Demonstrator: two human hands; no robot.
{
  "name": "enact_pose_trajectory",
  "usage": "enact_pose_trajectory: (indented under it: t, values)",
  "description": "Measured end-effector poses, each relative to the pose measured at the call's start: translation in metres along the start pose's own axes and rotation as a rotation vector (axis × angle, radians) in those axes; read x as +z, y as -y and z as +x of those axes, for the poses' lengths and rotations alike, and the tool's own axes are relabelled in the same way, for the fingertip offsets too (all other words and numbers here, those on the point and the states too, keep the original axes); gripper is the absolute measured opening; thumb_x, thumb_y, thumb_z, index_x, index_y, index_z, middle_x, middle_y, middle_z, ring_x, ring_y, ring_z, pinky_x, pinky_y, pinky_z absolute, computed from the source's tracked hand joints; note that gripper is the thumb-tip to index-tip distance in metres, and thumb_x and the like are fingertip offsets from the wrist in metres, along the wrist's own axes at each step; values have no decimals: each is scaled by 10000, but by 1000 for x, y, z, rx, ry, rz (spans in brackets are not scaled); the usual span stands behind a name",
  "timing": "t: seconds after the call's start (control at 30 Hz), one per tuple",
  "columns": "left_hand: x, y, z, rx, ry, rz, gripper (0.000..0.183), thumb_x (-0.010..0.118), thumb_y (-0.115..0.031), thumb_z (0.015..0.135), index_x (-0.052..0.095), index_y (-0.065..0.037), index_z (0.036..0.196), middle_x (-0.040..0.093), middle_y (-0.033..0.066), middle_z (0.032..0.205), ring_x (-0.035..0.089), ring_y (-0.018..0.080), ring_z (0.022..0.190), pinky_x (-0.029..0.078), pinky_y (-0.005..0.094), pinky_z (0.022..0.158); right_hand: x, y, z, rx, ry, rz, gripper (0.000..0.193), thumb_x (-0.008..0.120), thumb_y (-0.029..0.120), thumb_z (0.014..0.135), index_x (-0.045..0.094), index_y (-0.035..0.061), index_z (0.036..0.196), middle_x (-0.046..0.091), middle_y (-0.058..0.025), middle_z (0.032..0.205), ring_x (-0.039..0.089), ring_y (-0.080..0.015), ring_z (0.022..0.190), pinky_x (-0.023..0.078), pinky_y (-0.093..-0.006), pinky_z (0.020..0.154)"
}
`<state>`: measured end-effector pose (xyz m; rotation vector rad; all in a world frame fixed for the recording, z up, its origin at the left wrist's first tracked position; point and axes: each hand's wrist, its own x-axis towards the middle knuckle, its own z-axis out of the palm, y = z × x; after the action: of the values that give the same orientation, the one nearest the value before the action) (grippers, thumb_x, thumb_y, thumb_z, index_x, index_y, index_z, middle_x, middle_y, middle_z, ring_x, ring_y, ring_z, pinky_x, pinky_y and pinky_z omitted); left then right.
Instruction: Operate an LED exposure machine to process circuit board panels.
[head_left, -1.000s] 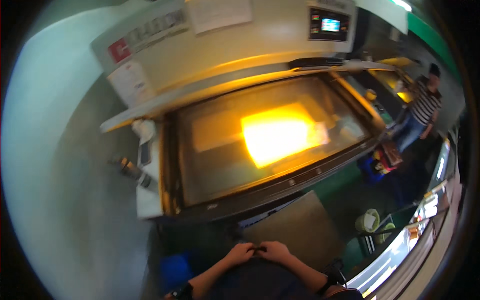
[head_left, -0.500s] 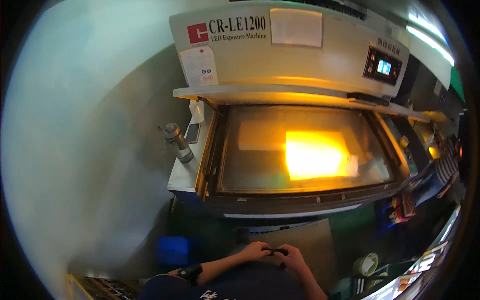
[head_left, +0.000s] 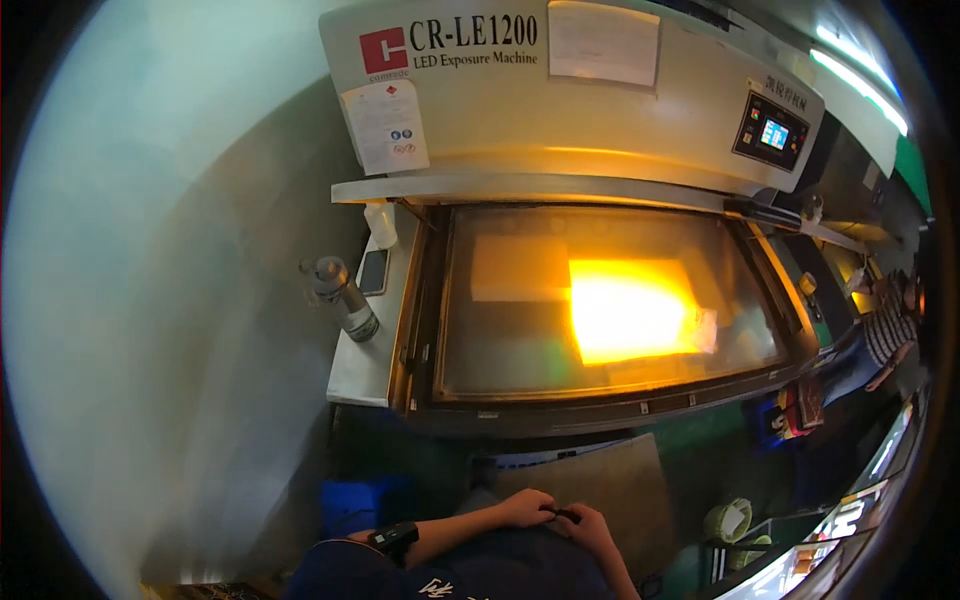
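Observation:
Both hands are low in front of my body, at the lower middle of the head view. My left hand [head_left: 527, 507] is closed, its fingertips on a small black thing [head_left: 561, 515]. The fingers of my right hand [head_left: 592, 526] pinch that same thing from the other side. It is thin and dark, and my fingers cover most of it, so its kind does not show. A dark wrist-worn device [head_left: 394, 540] sits on my left forearm. Ahead of my hands, apart from them, stands a large pale machine [head_left: 600, 130] with a glass bed [head_left: 510, 345] glowing bright yellow.
On the white side ledge [head_left: 358, 372] stand a clear bottle [head_left: 347, 305], a phone [head_left: 374, 272] and a white bottle [head_left: 381, 226]. A lit control panel [head_left: 771, 133] is at upper right. A person in a striped top [head_left: 888, 332] is at far right, above a green basket [head_left: 728, 520].
The whole view has shifted slightly, with the machine's left side further left. My hands have drawn a little closer together; the small black thing stays between them.

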<state>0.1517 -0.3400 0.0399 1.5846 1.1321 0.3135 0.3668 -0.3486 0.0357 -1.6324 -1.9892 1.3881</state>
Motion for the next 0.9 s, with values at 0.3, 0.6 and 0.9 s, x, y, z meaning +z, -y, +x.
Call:
enact_pose_trajectory:
  t: [0.3,0.6,0.9]
  values:
    - [-107,29,17,84,-135,-79,304,650,-265,846,712,-25,1022,719,136,902,689,281,829,532,388,773,-13,92,87,17,11,-54,287,709,244,849,692,31,1040,714,-130,909,702,-254,845,543,-363,779]
    - [-209,64,13,-137,-201,-363,287,600,-195,895,686,-40,1120,709,86,934,659,171,809,516,340,744,9,167,188,-198,61,-14,312,749,311,807,700,47,967,706,-142,878,693,-272,805,534,-377,727]
    - [-254,89,24,-27,-348,-282,253,661,-208,901,682,-51,1098,694,78,926,633,165,827,504,327,772,10,146,269,-263,124,-163,312,683,322,853,685,23,942,698,-166,867,686,-290,817,528,-390,737]
